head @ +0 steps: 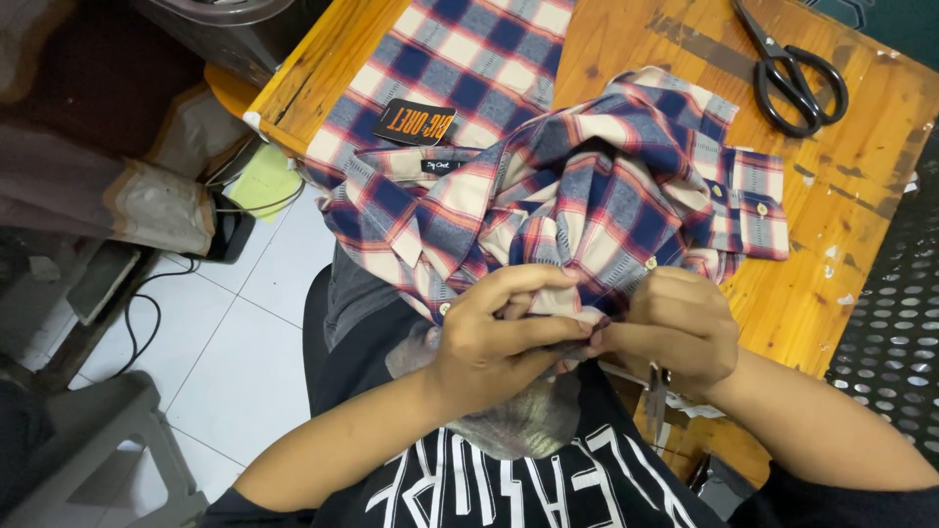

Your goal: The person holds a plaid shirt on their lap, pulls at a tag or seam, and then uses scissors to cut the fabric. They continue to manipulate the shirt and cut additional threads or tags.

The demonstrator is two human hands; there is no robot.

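Note:
A plaid shirt [577, 186] in navy, red and cream lies bunched on the wooden table [831, 225], its near edge hanging toward my lap. My left hand [494, 337] pinches a fold of the shirt's edge close to my chest. Touching it from the right, my right hand [680, 328] grips the same edge, fingers curled in. Cream buttons show along the placket and on the cuff [753, 200]. A black tag [416, 122] sits near the collar.
Black scissors [792, 73] lie on the table's far right. A dark perforated metal surface [895, 342] borders the table on the right. To the left are white floor tiles [235, 332], cables, a grey stool [88, 450] and piled fabric.

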